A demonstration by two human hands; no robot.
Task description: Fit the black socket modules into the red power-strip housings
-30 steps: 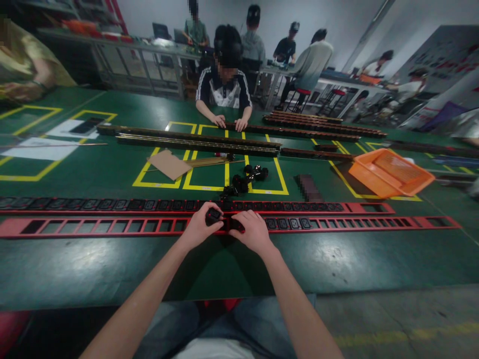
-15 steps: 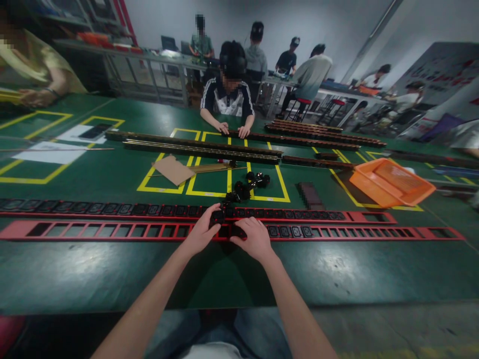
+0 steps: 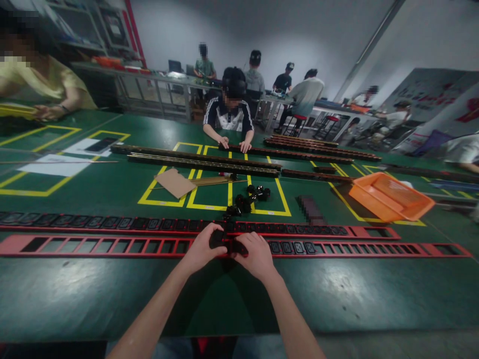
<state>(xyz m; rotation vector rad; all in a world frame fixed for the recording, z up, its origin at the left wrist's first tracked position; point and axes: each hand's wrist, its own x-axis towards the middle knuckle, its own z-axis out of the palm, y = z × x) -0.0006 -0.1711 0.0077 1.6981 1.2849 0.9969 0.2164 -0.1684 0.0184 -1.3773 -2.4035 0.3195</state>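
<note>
My left hand (image 3: pixel 202 249) is closed, thumb and fingers around a black socket module (image 3: pixel 216 239) just above the nearer red strip (image 3: pixel 17 245). Beside it, my right hand (image 3: pixel 257 254) curls over another black piece (image 3: pixel 238 246), seemingly also a socket; the fingers partly hide it. A row of square cut-outs runs along this strip, with several black sockets (image 3: pixel 298 248) seated just right of my right hand. Behind it lies a second red strip (image 3: pixel 357 231), mostly filled with black sockets. Loose black sockets (image 3: pixel 243 203) are heaped beyond my hands.
An orange tray (image 3: pixel 392 197) rests tilted at the right. A cardboard piece (image 3: pixel 174 183) and long dark rails (image 3: pixel 204 163) lie farther back. Across the green table (image 3: pixel 112 294) a co-worker (image 3: pixel 229 114) handles a rail; another person (image 3: pixel 56 85) sits at the left.
The view has tilted up, so the table sits lower in the picture. My hands stay over the same part of the nearer strip; the left thumb has come slightly closer to the right hand.
</note>
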